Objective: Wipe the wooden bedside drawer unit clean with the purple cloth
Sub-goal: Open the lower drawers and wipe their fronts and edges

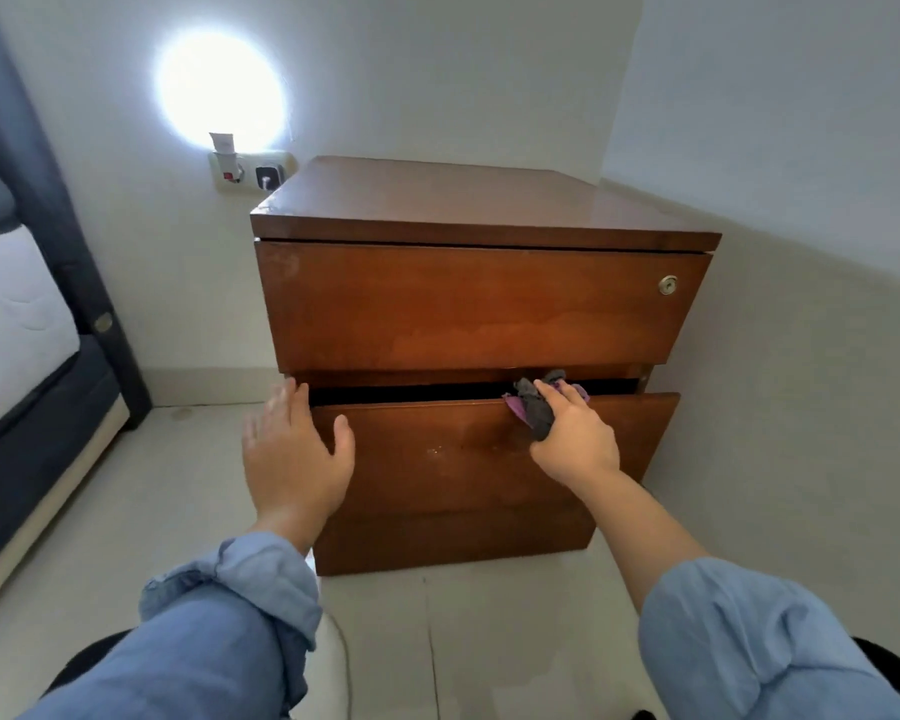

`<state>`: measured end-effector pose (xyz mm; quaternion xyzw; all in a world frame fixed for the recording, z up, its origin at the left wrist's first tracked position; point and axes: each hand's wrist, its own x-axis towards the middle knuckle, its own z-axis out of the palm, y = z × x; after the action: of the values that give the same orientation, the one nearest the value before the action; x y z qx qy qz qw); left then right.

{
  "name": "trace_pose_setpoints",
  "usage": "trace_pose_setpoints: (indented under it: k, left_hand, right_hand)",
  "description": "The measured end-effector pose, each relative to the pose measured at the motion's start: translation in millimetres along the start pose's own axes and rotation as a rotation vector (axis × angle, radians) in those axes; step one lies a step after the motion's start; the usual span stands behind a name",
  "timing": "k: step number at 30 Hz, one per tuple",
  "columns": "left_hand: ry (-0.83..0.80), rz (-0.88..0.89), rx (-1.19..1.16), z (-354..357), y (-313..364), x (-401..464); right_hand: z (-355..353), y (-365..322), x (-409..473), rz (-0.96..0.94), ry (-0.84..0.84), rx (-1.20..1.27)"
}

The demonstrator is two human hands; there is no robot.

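Note:
The wooden bedside drawer unit (468, 304) stands on the floor against the wall. Its upper drawer is closed and has a small brass lock (667, 285). The lower drawer (437, 459) is pulled out a little, leaving a dark gap along its top. My right hand (572, 433) grips the bunched purple and grey cloth (536, 407) and holds it on the top edge of the lower drawer's front. My left hand (292, 449) is spread with straight fingers at the drawer's left corner, thumb over the front panel.
A bed with a white mattress (11, 314) and dark frame (74, 252) stands at the left. A wall socket with plugs (250, 171) sits behind the unit's left corner, beneath a bright light spot. Pale floor tiles (489, 641) lie in front; a wall runs close on the right.

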<state>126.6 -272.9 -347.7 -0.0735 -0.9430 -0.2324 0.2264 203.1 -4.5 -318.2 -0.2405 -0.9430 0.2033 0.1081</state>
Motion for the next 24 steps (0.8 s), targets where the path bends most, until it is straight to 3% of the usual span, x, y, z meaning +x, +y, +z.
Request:
trace_pose_setpoints:
  k: [2, 4, 7, 14, 24]
  left_hand:
    - [-0.031, -0.300, -0.104, -4.9, -14.6, -3.6]
    - [-0.107, -0.467, -0.305, -3.7, -21.6, -4.3]
    - [-0.119, -0.464, -0.563, 0.1, -24.9, -3.3]
    - [-0.193, -0.503, -0.748, -5.6, -36.3, 0.6]
    - [-0.293, -0.557, -1.051, -13.7, -41.4, 6.7]
  right_hand:
    - [2.9, -4.6, -2.5, 0.016, 0.009, 0.044]
    - [9.3, -11.6, -8.0, 0.054, 0.030, 0.097]
    - [19.5, -28.6, -17.0, 0.055, 0.042, 0.127]
    - [50.6, -92.6, -36.3, -0.100, -0.041, 0.056]
    - [95.1, -182.9, -54.4, -0.507, -0.067, -0.153]
